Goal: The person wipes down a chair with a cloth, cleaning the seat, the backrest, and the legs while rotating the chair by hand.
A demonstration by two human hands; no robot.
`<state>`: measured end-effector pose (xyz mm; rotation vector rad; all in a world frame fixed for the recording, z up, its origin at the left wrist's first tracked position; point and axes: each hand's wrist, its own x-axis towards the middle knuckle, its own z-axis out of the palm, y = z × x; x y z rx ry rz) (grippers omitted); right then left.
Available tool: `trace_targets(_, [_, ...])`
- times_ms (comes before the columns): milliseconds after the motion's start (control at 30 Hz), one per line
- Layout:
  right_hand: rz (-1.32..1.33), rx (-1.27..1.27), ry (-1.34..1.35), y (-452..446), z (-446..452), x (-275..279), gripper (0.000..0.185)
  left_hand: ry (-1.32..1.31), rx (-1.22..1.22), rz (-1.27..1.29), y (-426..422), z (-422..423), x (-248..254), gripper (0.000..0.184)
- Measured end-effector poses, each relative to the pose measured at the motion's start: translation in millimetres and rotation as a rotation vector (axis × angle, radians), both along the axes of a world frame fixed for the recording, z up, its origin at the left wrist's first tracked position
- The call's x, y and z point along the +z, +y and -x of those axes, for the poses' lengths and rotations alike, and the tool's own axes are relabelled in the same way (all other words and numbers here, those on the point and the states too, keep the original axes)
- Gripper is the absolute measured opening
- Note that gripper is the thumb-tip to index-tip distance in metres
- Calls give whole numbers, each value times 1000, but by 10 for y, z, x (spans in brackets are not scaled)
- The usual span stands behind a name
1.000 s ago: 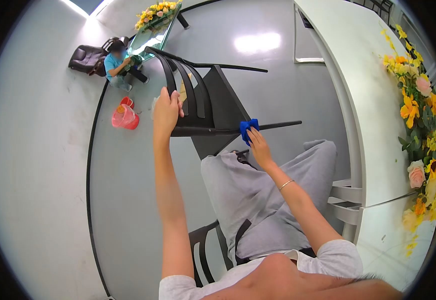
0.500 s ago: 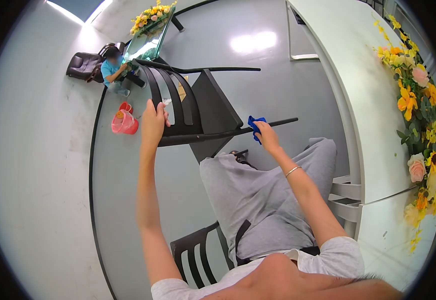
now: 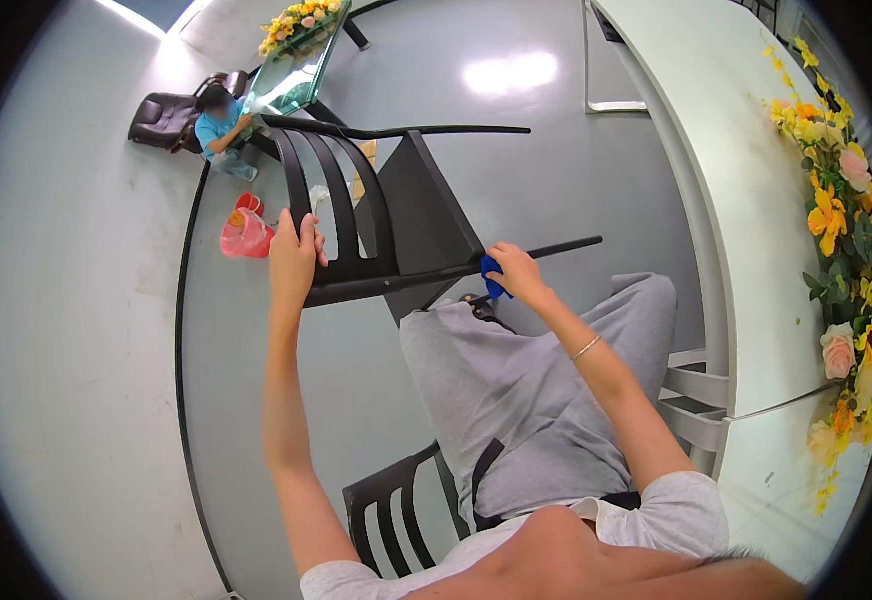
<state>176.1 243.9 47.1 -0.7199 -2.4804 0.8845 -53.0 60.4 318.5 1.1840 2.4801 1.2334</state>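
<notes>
A black chair (image 3: 426, 200) is tipped on its side in front of me, its slatted backrest toward the left and its legs pointing right. My left hand (image 3: 296, 252) is wrapped round the outer slat of the backrest. With my right hand (image 3: 516, 272) I press a blue cloth (image 3: 494, 278) round the near chair leg, close to the corner of the seat. Part of the cloth is hidden under my fingers.
Red buckets (image 3: 246, 233) stand on the floor at left. Beyond them a person in blue (image 3: 221, 130) sits low beside a glass table (image 3: 296, 75). A white desk (image 3: 726, 220) with flowers (image 3: 836, 220) runs along the right. Another black chair (image 3: 396, 505) is by my legs.
The chair's backrest has shifted left and tilted, with my left hand on it. My right hand and the cloth went outward along the leg, then back toward the seat corner.
</notes>
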Motion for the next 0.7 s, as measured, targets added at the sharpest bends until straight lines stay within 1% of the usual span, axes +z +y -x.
trace_targets(133, [-60, 139, -177, 94, 13, 18, 37, -21, -3, -19, -45, -19, 24, 20])
trace_targets(233, [-49, 179, -167, 101, -57, -95, 38, -98, -12, -11, -114, -28, 67, 20])
trace_targets(367, [-60, 180, -225, 181, -214, -294, 39, -135, -12, -12, -226, -89, 35, 21])
trace_targets(533, [-100, 148, -419, 291, -307, -464, 41, -161, -11, 0, -332, -61, 42, 23])
trace_targets(600, [-106, 133, -428, 371, -365, -553, 41, -212, -10, -21, -363, -35, 31, 24])
trace_targets(700, [-107, 102, -451, 498, -450, -707, 42, -212, -10, -31, -368, -18, 43, 24])
